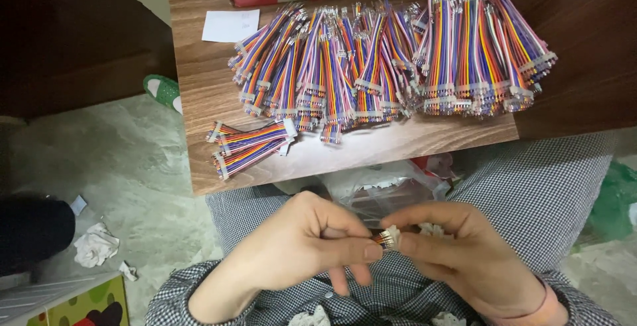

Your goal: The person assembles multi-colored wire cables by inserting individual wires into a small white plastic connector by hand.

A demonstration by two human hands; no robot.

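Both hands meet over the lap, below the bench (345, 160): left hand (298, 246) pinches a rainbow wire lead (381, 238), right hand (464, 253) pinches its white connector (393, 235). Seating the plug seems underway; next needs straight, gentle pressure. Finished leads (391, 61) cover the bench.

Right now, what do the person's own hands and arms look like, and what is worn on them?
Both hands are bare, with no gloves or rings visible. The left hand comes out of a small-checked dark-and-white sleeve. The right hand has the same checked sleeve, with a pink cuff showing at the wrist.
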